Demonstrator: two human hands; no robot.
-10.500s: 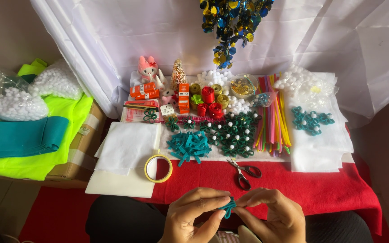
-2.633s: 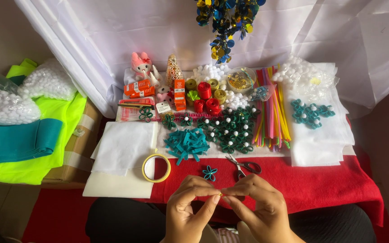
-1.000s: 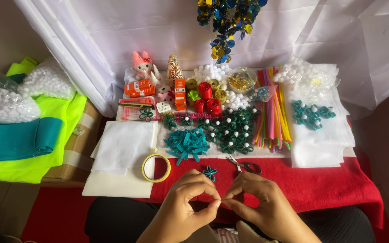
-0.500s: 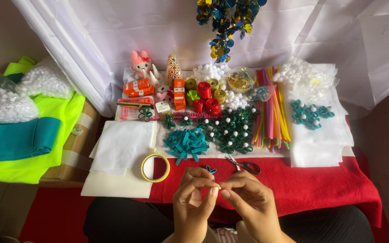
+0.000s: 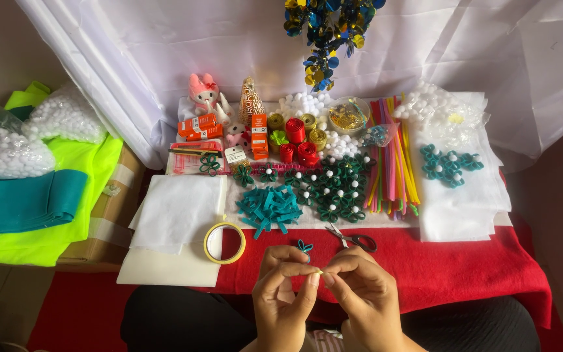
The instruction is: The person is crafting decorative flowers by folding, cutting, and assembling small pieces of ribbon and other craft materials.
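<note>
Head view: both hands are raised over the near edge of the surface [image 5: 464,274], which is covered in red cloth. The left hand [image 5: 285,296] and the right hand [image 5: 363,296] meet fingertip to fingertip, and the fingers [image 5: 307,281] of each are pinched together on a tiny pale-yellow bit [image 5: 320,272] held between the two hands; it is too small to tell what it is. The other fingers of both hands are curled in.

Just beyond the fingertips a small teal flower [image 5: 305,246] lies on the red cloth, partly hidden by the left hand. Just past the right hand lie scissors [image 5: 353,238] with dark handles. Beyond and to the left of the left hand a roll of yellow tape [image 5: 224,242] rests partly on a stack of white sheets [image 5: 177,215]. Farther out from the fingers is a pile of teal strips [image 5: 268,207], and next to it, to the right, a cluster of dark green flowers [image 5: 333,189] with white centres. Right of that cluster lies a bundle of coloured sticks [image 5: 392,163]. Well off to the left of the hands, a folded teal cloth [image 5: 21,202] lies on bright yellow-green cloth [image 5: 53,228].
</note>
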